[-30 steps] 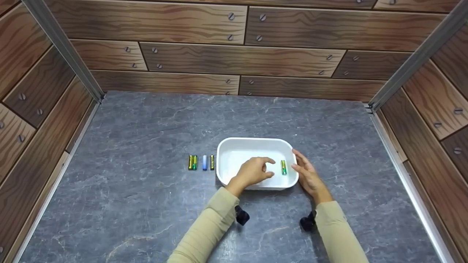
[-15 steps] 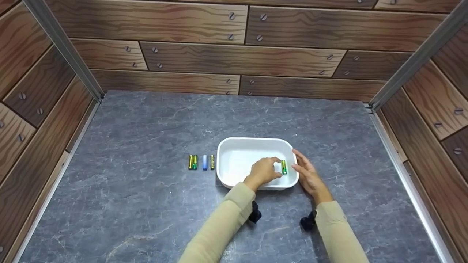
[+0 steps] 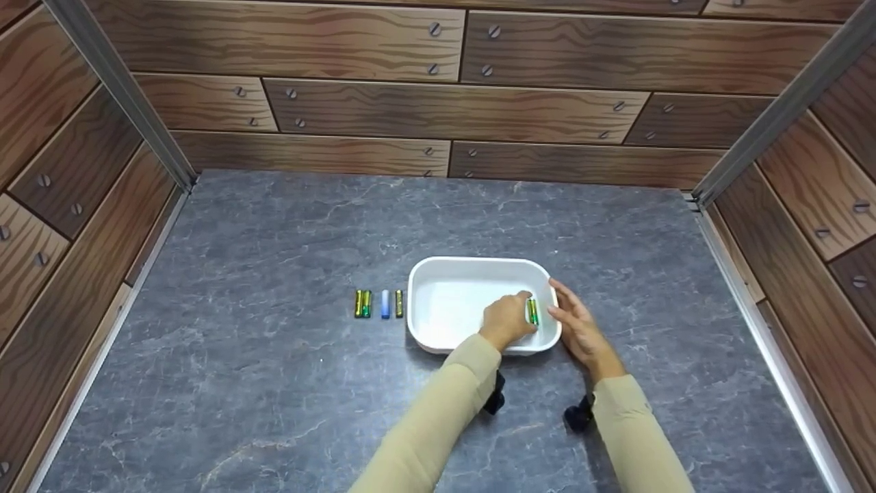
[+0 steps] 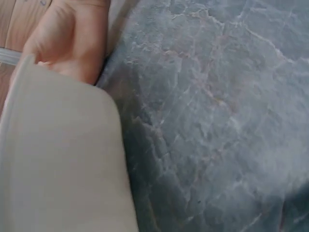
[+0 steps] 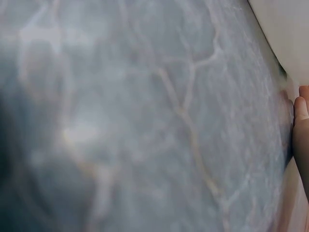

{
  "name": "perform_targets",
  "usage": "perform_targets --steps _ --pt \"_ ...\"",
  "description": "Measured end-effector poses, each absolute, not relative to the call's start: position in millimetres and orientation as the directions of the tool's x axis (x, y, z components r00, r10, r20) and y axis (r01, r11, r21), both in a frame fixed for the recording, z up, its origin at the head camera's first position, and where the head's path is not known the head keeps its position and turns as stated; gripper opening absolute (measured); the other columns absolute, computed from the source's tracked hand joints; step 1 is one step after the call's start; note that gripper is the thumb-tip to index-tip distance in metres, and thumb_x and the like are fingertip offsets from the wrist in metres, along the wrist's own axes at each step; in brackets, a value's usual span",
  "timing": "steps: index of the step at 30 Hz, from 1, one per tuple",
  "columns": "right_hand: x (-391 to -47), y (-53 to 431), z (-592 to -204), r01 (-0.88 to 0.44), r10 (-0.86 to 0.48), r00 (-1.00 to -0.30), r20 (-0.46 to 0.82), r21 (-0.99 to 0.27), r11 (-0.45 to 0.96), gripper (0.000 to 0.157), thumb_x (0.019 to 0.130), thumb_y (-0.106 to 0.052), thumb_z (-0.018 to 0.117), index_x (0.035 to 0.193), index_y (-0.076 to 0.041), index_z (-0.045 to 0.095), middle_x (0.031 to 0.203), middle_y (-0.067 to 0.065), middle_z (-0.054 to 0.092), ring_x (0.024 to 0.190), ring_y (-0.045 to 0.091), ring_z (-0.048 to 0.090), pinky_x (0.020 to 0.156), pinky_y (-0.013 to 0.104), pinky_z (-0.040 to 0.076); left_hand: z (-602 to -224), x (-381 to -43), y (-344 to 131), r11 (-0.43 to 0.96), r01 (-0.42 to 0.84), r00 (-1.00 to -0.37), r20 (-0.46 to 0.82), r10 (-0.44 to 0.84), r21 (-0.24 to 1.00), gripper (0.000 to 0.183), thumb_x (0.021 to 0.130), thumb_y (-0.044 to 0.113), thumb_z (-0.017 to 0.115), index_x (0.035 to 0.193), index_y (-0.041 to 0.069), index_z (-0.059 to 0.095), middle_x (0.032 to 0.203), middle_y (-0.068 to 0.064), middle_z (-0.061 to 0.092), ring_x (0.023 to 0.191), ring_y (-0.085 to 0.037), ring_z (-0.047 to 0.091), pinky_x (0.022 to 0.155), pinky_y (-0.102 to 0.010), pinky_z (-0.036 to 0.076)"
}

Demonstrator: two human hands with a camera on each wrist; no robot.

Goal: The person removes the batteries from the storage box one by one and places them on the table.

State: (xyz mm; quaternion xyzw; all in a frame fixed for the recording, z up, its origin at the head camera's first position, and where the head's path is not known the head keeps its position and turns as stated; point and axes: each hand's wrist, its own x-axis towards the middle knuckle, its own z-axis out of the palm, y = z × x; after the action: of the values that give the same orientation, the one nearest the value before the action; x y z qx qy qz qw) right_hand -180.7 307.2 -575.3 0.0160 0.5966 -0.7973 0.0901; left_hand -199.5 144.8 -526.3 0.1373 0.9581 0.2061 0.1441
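Observation:
A white rectangular plastic box (image 3: 465,263) stands on the grey marbled surface. My left hand (image 3: 508,320) reaches down inside it and pinches a green-and-gold battery (image 3: 533,311) lengthwise, with the thumb and a finger at its two ends near the right wall. My right hand (image 3: 578,329) grips the box's right side, thumb at the rim and fingers along the outside. In the left wrist view the left hand (image 4: 72,43) passes over the box rim, which hides the fingertips. Only an edge of the right hand (image 5: 301,130) shows in the right wrist view.
Left of the box lie a pair of green-and-gold batteries (image 3: 363,303) side by side, a blue battery (image 3: 385,304) and a dark gold battery (image 3: 399,303) close to the box wall. Wood-patterned panels (image 3: 356,109) enclose the surface at the back and sides.
My left hand has moved right inside the box, and its fingers have closed in on the battery's ends. The right hand stays on the box's right side.

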Motion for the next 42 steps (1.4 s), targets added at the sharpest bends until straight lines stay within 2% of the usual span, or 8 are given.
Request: perform_targets --steps 5,12,20,25,35,42 --pt "-180.5 306.5 -575.4 0.162 -0.107 -0.985 -0.138 -0.949 -0.270 0.049 0.095 0.003 0.047 0.130 -0.030 0.052 0.125 -0.015 0.058 0.115 0.004 0.056 0.093 0.022 0.049 -530.1 -198.8 148.2 0.890 0.212 -0.925 -0.211 0.316 0.404 0.058 0.081 0.033 0.075 0.135 0.024 0.054 0.119 -0.001 0.070 0.107 -0.017 0.067 0.086 -0.032 0.054" --pt "-178.9 308.1 -574.5 0.141 -0.145 -0.984 -0.105 -0.953 -0.269 0.048 0.095 0.001 0.046 0.130 -0.031 0.051 0.127 -0.014 0.056 0.115 0.004 0.056 0.092 0.021 0.050 -526.2 -197.9 148.2 0.895 0.209 -0.925 -0.216 0.311 0.394 0.047 0.082 0.032 0.072 0.126 0.023 0.059 0.107 -0.001 0.072 0.098 -0.017 0.069 0.079 -0.032 0.054" --pt "-180.1 307.1 -574.5 0.151 -0.130 -0.984 -0.120 -0.954 -0.260 0.047 0.095 0.001 0.047 0.129 -0.032 0.051 0.126 -0.016 0.057 0.114 0.001 0.056 0.093 0.020 0.049 -525.5 -199.1 144.6 0.889 0.207 -0.917 -0.236 0.322 0.409 0.043 0.084 0.035 0.071 0.121 0.017 0.058 0.106 -0.003 0.071 0.098 -0.018 0.069 0.081 -0.032 0.054" --pt "-180.5 307.5 -574.7 0.146 -0.137 -0.984 -0.113 -0.954 -0.263 0.047 0.096 0.001 0.047 0.132 -0.029 0.050 0.125 -0.018 0.057 0.114 0.000 0.056 0.094 0.019 0.048 -521.6 -202.4 138.6 0.885 0.217 -0.909 -0.245 0.337 0.412 0.047 0.084 0.035 0.073 0.124 0.017 0.057 0.108 -0.003 0.071 0.100 -0.019 0.068 0.083 -0.033 0.054" --pt "-180.8 308.3 -573.7 0.151 -0.140 -0.984 -0.115 -0.946 -0.287 0.049 0.096 0.003 0.044 0.122 -0.038 0.055 0.123 -0.018 0.059 0.111 0.002 0.058 0.092 0.021 0.050 -504.6 -213.8 120.6 0.876 0.260 -0.903 -0.219 0.369 0.407 0.057 0.078 0.034 0.077 0.130 0.023 0.057 0.116 -0.003 0.070 0.104 -0.021 0.068 0.083 -0.035 0.055" --pt "-180.7 306.3 -572.2 0.196 -0.106 -0.979 -0.173 -0.942 -0.274 0.047 0.095 0.001 0.050 0.133 -0.027 0.048 0.123 -0.017 0.058 0.112 0.002 0.058 0.090 0.023 0.051 -495.2 -215.6 105.9 0.857 0.306 -0.885 -0.207 0.416 0.414 0.059 0.078 0.035 0.079 0.131 0.024 0.057 0.122 -0.002 0.068 0.109 -0.019 0.067 0.086 -0.038 0.055"
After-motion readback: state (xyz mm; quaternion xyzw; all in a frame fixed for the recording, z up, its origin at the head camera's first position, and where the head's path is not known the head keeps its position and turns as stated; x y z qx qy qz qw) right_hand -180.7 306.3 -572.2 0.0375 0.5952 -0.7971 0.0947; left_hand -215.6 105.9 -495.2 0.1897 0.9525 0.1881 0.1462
